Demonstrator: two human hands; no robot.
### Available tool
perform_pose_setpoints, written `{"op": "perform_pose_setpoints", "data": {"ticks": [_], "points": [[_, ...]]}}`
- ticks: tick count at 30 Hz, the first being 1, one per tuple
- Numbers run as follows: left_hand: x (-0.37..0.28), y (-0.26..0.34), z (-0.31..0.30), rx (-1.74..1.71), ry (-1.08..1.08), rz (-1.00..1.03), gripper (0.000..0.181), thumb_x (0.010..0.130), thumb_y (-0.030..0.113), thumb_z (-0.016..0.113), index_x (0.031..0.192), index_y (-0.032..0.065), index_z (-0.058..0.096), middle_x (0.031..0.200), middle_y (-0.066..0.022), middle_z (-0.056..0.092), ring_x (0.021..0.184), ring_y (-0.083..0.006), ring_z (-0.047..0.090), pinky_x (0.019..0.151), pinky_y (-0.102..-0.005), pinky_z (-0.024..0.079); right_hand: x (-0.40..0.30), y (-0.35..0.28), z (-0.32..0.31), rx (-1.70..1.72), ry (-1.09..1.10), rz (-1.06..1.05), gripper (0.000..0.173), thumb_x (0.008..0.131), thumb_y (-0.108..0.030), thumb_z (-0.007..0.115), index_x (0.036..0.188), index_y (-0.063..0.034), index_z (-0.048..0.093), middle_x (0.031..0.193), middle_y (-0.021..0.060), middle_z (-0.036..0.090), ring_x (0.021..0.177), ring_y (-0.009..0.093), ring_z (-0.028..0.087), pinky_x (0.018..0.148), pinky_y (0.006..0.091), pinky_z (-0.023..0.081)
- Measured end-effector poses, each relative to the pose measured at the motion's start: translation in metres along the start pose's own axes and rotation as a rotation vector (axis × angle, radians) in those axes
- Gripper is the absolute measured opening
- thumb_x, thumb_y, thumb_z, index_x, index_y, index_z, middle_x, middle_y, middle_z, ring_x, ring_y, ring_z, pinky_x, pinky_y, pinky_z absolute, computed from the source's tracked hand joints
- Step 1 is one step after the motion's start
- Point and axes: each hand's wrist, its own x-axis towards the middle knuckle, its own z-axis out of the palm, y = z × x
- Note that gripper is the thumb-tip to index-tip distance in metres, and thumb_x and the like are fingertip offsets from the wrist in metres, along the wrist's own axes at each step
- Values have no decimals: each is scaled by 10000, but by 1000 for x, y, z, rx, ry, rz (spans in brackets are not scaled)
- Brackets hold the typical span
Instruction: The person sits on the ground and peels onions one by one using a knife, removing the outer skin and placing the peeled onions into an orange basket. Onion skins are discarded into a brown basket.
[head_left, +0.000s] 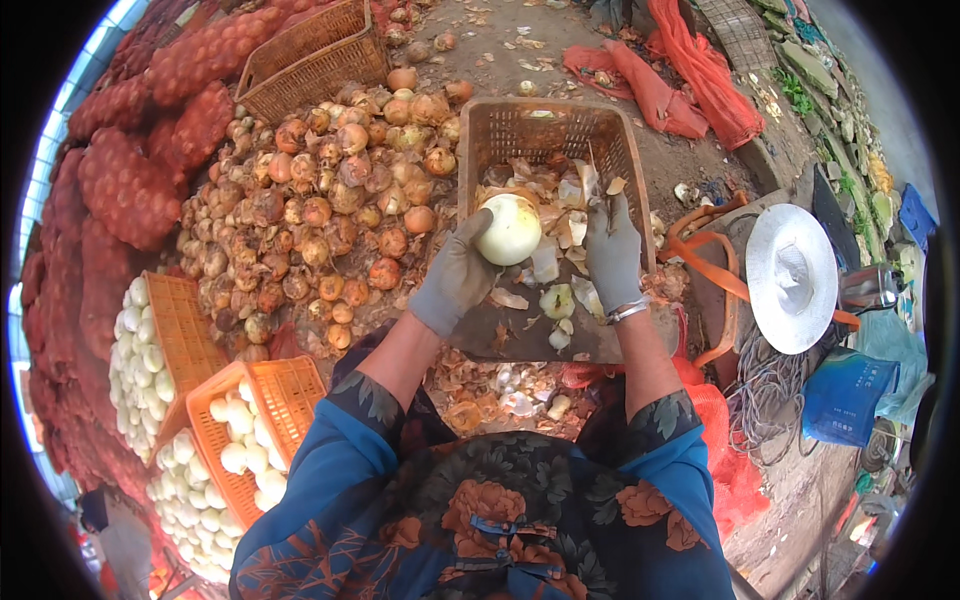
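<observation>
My left hand (454, 276), in a grey glove, grips a peeled white onion (509, 229) from its left side. A brown-yellow patch marks the onion's upper right. My right hand (613, 251), gloved too, is a little to the right, apart from the onion. A thin blade (592, 161), apparently a small knife's, sticks up from its fingers; the handle is hidden. Both hands are over a brown plastic crate (471, 124) with loose onion skins (559, 187) in it. Peeled scraps and a pale green onion piece (557, 301) lie on the dark board (480, 334) nearest me.
Unpeeled onions (315, 210) are heaped on the ground at left, by an orange crate (315, 64). Peeled onions fill an orange basket (281, 382) at lower left. Red mesh sacks (127, 187) are stacked beyond. A white hat (792, 277) and coiled cord (765, 390) are at right.
</observation>
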Motion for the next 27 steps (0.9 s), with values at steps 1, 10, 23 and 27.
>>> {"op": "perform_pose_setpoints", "data": {"ticks": [1, 10, 23, 27], "points": [[-1, 1, 3, 0, 4, 14, 475, 912, 333, 583, 1273, 43, 475, 1192, -111, 594, 1025, -241, 616, 765, -377, 554, -2, -5, 0, 21, -9, -26, 374, 919, -245, 485, 1214, -21, 535, 721, 249, 608, 695, 401, 612, 612, 467, 456], [2, 6, -6, -8, -165, 45, 496, 938, 255, 544, 1331, -16, 410, 1291, -136, 535, 1194, -267, 526, 1036, -424, 416, -18, -23, -12, 108, -189, -94, 306, 882, -177, 528, 1165, -64, 559, 814, 187, 649, 750, 355, 640, 644, 405, 490], [4, 0, -5, 84, 13, 176, 430, 934, 200, 568, 1278, -29, 447, 1231, -142, 555, 1113, -266, 576, 934, -414, 512, -51, -36, -13, -150, -344, -264, 496, 859, -226, 584, 1323, -101, 458, 852, 151, 667, 684, 320, 646, 590, 403, 501], [7, -5, -13, 135, 78, 242, 410, 923, 174, 581, 1251, -40, 461, 1189, -160, 573, 1069, -278, 598, 902, -434, 535, -46, -43, -9, -189, -408, -204, 485, 891, -255, 534, 1344, -113, 435, 775, 156, 655, 657, 329, 638, 570, 422, 489]]}}
